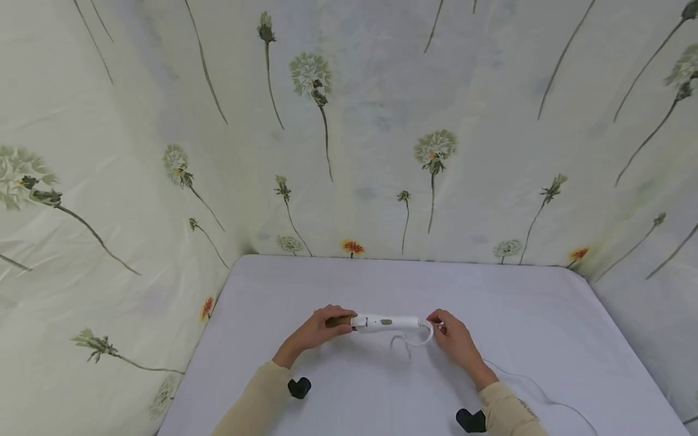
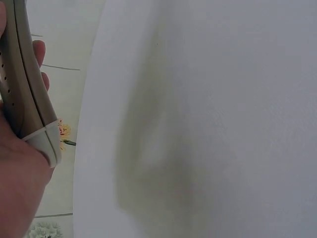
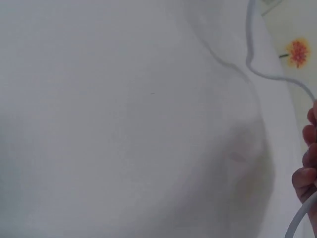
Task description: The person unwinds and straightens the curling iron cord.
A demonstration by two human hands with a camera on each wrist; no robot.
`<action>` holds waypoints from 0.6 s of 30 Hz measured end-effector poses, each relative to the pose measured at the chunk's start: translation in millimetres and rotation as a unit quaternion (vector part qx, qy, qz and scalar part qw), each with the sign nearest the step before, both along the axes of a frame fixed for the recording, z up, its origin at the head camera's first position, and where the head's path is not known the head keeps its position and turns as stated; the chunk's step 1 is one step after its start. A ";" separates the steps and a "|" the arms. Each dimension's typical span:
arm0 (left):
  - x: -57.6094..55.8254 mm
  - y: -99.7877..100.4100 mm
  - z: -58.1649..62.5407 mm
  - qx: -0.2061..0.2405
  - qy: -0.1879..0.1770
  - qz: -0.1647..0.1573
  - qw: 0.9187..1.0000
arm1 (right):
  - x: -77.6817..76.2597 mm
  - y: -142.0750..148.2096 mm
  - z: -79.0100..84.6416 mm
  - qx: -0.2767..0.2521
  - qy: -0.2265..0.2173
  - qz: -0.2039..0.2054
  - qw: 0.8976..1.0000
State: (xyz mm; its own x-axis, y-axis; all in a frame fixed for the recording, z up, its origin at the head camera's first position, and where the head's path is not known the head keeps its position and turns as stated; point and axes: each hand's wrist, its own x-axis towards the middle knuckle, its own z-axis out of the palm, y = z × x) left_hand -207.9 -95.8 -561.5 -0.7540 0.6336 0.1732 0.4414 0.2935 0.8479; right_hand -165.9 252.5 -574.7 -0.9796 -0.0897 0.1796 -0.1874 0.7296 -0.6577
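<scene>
A hair straightener (image 1: 395,324) with a white handle and gold-brown arms is held level above the table. My left hand (image 1: 322,328) grips its gold-brown end, thumb and fingers on opposite sides. In the left wrist view, the straightener (image 2: 25,84) shows a row of small holes and a white tip beside the palm. At the handle's other end, my right hand (image 1: 455,342) pinches the white cord (image 1: 432,333), which hangs in a loop below the handle. Curled fingers (image 3: 304,181) hold the cord (image 3: 249,44) at the edge of the right wrist view.
A table with a pale lavender cover (image 1: 327,281) lies under both hands. More white cord (image 1: 531,381) runs over it toward the front right. Flower-printed curtains (image 1: 371,151) surround the far and side edges. Black devices (image 1: 299,387) sit by both wrists.
</scene>
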 end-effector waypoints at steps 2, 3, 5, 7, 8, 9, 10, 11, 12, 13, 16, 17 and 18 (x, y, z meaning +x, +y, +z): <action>-1.8 1.9 0.0 0.005 -0.002 0.011 1.000 | 4.4 -2.4 -6.4 0.017 -0.016 0.000 1.000; -2.8 3.2 0.2 0.006 -0.001 0.019 1.000 | 7.0 -4.1 -9.2 0.024 -0.023 0.003 0.999; -5.4 6.3 0.1 0.009 0.008 0.040 0.999 | 11.8 -7.8 -15.6 0.038 -0.028 0.006 0.999; -7.9 10.2 0.6 0.011 0.023 0.064 0.998 | 16.0 -11.4 -22.1 0.047 -0.016 0.004 0.999; -9.0 12.6 0.6 0.011 0.034 0.076 0.996 | 17.6 -13.1 -25.6 0.053 -0.002 0.000 0.999; -10.1 15.3 -0.3 0.010 0.049 0.089 0.995 | 19.9 -14.5 -28.4 0.059 0.012 -0.005 0.998; -11.0 18.0 -1.5 0.006 0.062 0.104 0.993 | 22.2 -16.0 -31.4 0.063 0.026 -0.012 0.998; -11.6 21.0 -3.1 -0.002 0.076 0.119 0.990 | 24.8 -17.6 -34.0 0.065 0.041 -0.017 0.997; -11.9 24.0 -5.3 -0.012 0.095 0.136 0.986 | 27.9 -19.5 -36.2 0.067 0.053 -0.019 0.996; -12.3 27.0 -8.1 -0.025 0.114 0.154 0.981 | 31.1 -21.5 -38.4 0.069 0.061 -0.019 0.996; -12.6 35.9 -17.0 -0.061 0.167 0.197 0.964 | 42.0 -28.2 -43.2 0.059 0.062 -0.013 0.996; -12.7 39.0 -19.1 -0.067 0.185 0.208 0.958 | 45.4 -30.5 -43.9 0.053 0.058 -0.008 0.997; -13.0 41.9 -21.0 -0.071 0.200 0.216 0.953 | 48.8 -32.8 -43.9 0.044 0.052 -0.003 0.998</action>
State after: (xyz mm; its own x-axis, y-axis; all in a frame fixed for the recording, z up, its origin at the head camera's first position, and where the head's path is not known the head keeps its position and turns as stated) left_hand -220.8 -53.9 -582.5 -0.8411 0.3171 0.4382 0.5335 0.6200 0.5753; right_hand -117.1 219.7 -618.6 -0.9567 -0.1027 0.2723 -0.2462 0.7847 -0.5689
